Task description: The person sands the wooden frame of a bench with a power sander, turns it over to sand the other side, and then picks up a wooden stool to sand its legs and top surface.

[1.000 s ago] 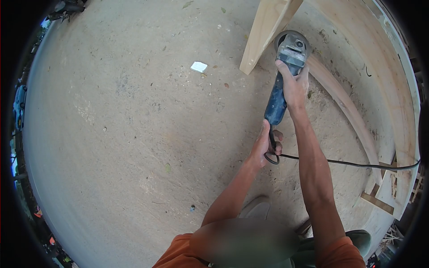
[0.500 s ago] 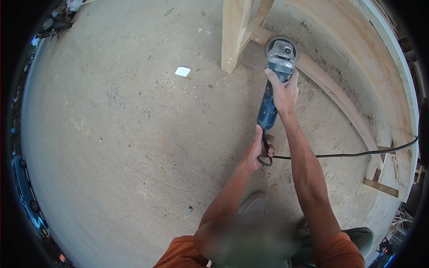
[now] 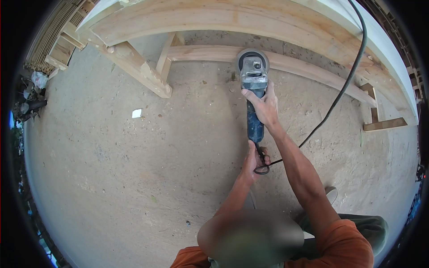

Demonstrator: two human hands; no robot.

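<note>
A dusty blue angle grinder [image 3: 255, 120] points away from me, its round disc [image 3: 246, 54] overlapping the curved wooden rail [image 3: 308, 71] low under the table. My right hand [image 3: 265, 106] is wrapped round the grinder's body just behind the metal gear head, thumb on the left side. At the tail end my left hand [image 3: 253, 161] grips the back of the handle, fingers curled where the black cord [image 3: 333, 107] comes out. The cord makes a small loop by those fingers, then runs up to the right over the table's edge.
A large curved wooden table [image 3: 223, 18] with a white edge arches across the top. Its slanted leg [image 3: 143, 73] stands left and a wooden foot [image 3: 385, 124] lies right. A white scrap [image 3: 136, 113] lies on the dusty concrete floor [image 3: 111, 156]. A motorcycle [image 3: 27, 105] stands far left.
My view has turned to the right, so the table now spans the top. The grinder has moved along the rail, away from the leg. Both hands keep their hold.
</note>
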